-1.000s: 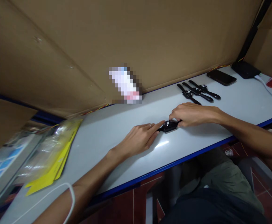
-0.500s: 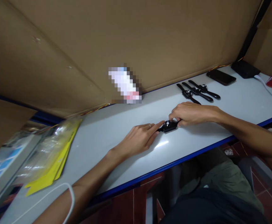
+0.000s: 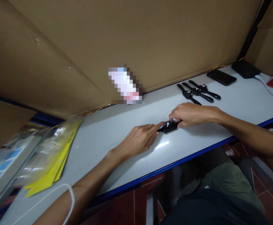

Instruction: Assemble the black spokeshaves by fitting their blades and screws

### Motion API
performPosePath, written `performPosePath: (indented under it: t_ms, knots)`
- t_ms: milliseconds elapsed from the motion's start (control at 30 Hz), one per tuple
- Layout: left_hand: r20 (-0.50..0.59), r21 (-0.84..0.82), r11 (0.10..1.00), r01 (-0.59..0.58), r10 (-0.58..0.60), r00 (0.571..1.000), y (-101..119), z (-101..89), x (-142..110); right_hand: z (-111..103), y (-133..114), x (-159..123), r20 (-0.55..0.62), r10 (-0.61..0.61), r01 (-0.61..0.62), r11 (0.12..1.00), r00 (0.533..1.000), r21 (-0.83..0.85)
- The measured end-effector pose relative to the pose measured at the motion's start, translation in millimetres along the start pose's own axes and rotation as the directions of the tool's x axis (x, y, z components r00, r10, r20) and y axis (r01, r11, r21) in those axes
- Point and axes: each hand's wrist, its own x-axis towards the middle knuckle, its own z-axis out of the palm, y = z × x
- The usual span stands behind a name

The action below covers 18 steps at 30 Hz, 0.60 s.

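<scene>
A black spokeshave (image 3: pixel 169 126) rests low over the white tabletop, with silvery screws showing at its middle. Its left handle is in the closed fingers of my left hand (image 3: pixel 139 139), whose index finger reaches along toward the body. On the other side, my right hand (image 3: pixel 188 114) grips the right handle, with thumb and fingers bent near the blade part. Both handles are mostly hidden by my fingers. Beyond my right hand lie three more black spokeshaves (image 3: pixel 198 90), side by side.
A phone (image 3: pixel 222 77) and a black box (image 3: pixel 246 69) with a white cable lie at the back right. At left are yellow sheets (image 3: pixel 62 156) and clear plastic packaging (image 3: pixel 42 153). A cardboard wall (image 3: pixel 174 40) closes the back. The table has a blue front edge (image 3: pixel 174 165).
</scene>
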Motion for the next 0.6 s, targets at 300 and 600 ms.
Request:
performPosePath:
  t_ms: [300, 600]
  knots:
    - [-0.007, 0.005, 1.0, -0.001, 0.001, 1.0, -1.1, 2.3, -1.0, -0.2, 2.1, 0.2, 0.005, -0.006, 0.006, 1.0, 1.0, 0.01]
    - [0.007, 0.0, 1.0, 0.02, -0.02, 1.0, 1.0, -0.4, 0.0, 0.0, 0.3, -0.6, -0.001, -0.003, 0.003, 1.0, 1.0, 0.004]
